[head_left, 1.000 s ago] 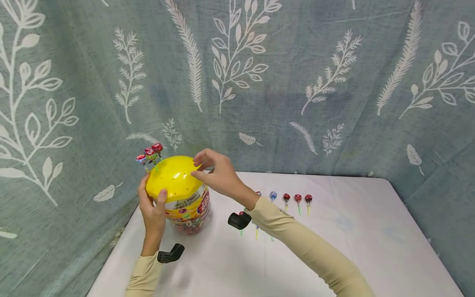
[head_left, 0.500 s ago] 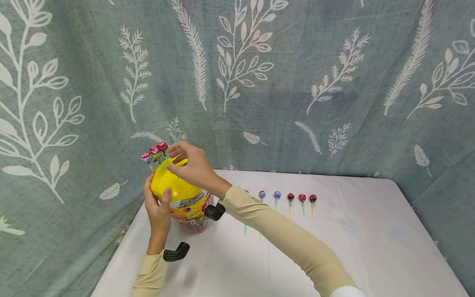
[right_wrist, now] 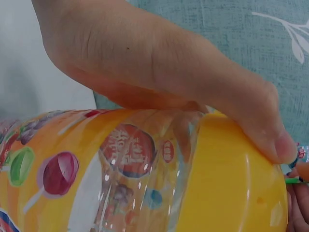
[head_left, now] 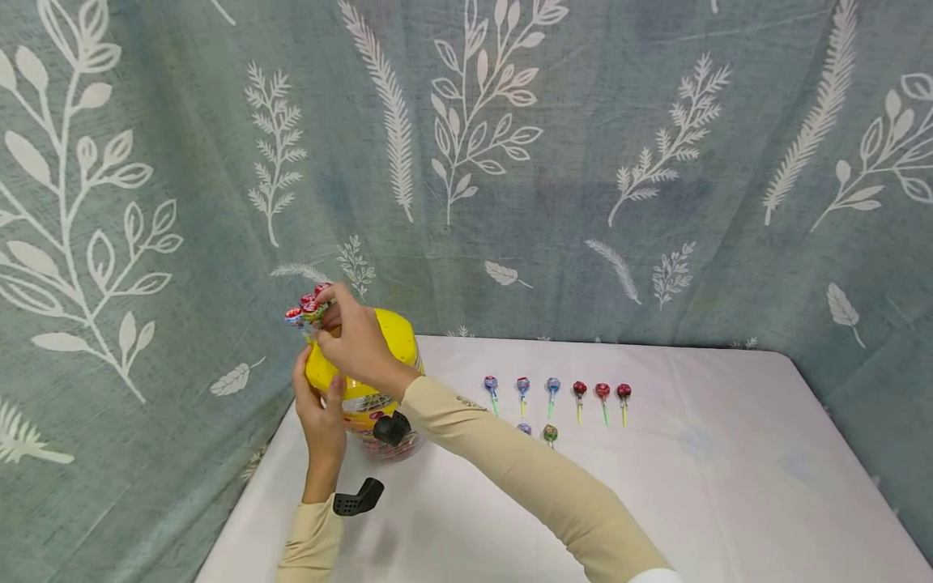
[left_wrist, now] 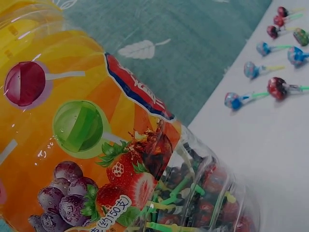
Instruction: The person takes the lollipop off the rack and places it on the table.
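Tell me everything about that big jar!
The jar is round and looks like clear plastic, with a domed yellow lid. Its orange label shows fruit and candy; lollipops lie inside. It stands at the left of the white table. The left hand grips its lid; the right hand is over it, maybe touching. More lollipops stick up at its top.

- Bare left hand [head_left: 322,425], bare right hand [head_left: 359,338].
- Wrinkly tan left sleeve [head_left: 312,538].
- Tan right sleeve [head_left: 510,457] with a dark mark [head_left: 470,402], and a white bit [head_left: 654,576] at one end.
- Bent black gadget with dots [head_left: 357,497], left arm.
- Black gadget [head_left: 391,429], right arm.
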`<state>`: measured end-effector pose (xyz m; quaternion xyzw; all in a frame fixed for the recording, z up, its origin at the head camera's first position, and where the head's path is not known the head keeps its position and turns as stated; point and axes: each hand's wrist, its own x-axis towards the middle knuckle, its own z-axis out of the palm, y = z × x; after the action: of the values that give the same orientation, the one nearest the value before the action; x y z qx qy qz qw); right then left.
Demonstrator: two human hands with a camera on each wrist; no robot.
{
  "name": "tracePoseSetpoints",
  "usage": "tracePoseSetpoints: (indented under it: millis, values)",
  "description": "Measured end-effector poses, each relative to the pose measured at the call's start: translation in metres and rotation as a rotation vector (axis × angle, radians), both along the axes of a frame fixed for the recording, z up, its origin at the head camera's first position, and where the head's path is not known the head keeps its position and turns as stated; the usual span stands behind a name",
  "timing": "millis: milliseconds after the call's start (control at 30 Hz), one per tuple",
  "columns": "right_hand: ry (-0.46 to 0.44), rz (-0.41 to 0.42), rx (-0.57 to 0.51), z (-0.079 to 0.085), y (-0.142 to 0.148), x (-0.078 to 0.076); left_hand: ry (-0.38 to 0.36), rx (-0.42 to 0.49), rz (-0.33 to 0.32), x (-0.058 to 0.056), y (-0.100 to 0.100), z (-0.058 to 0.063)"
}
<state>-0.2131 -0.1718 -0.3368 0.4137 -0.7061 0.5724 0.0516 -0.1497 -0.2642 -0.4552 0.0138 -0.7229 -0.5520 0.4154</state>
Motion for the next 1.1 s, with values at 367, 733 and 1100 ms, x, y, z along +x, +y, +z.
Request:
tracePoseSetpoints:
  millis: [367, 733, 1100]
  values:
    - [0.01, -0.069, -0.049, 0.007, 0.003, 0.003, -0.012, 0.008, -0.016, 0.012, 0.015, 0.013]
    - [0.05, -0.118, -0.08, 0.021, 0.032, 0.005, -0.002, 0.016, -0.003, 0.015, 0.016, 0.019]
    - [-0.01, -0.14, -0.131, 0.013, 0.071, -0.004, 0.015, 0.025, -0.02, 0.011, 0.017, 0.02]
